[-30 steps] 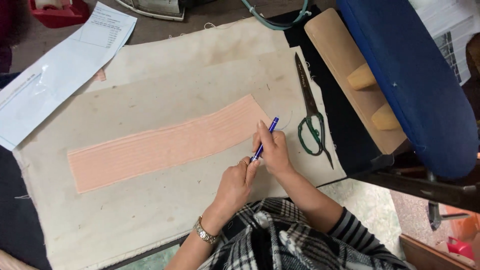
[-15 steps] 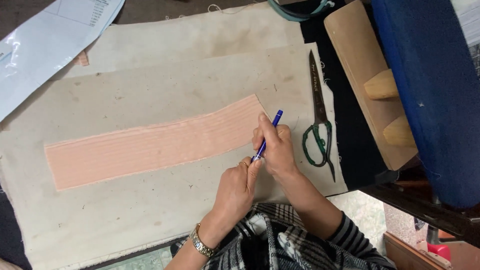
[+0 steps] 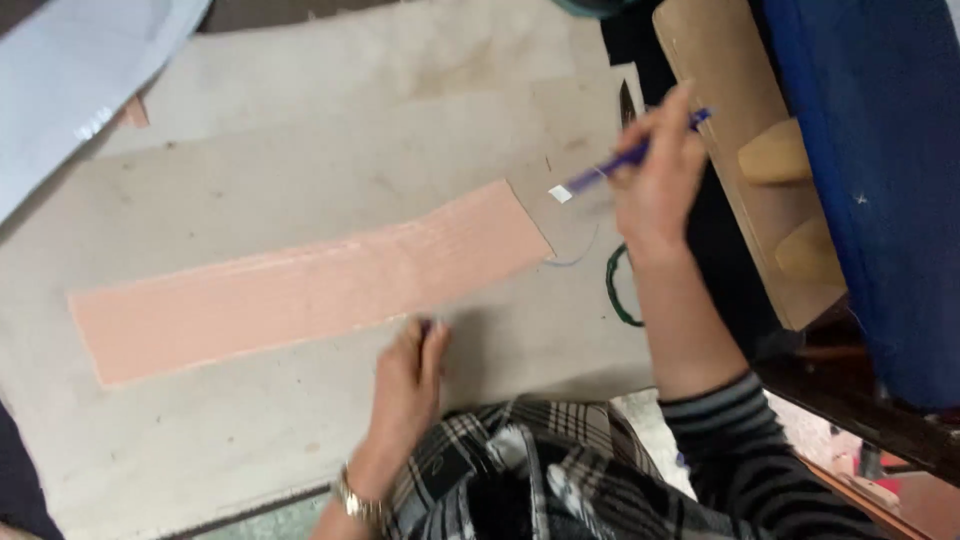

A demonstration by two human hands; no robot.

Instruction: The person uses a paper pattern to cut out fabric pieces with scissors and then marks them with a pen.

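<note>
We found the right hand closed on a blue pen (lifted, near the tabletop's right edge); the left hand, grip empty, pressed flat below the pink strip.

The right hand has lifted off the beige cloth and now sits above the scissors, still gripping the blue pen (tip raised, pointing left toward the pink strip's end). Earlier, the pen tip rested on the cloth at that end of the pink strip. The left hand has shifted left along the strip's lower edge, well apart from the right hand. A curved pen line now shows beside the strip's end.
</note>
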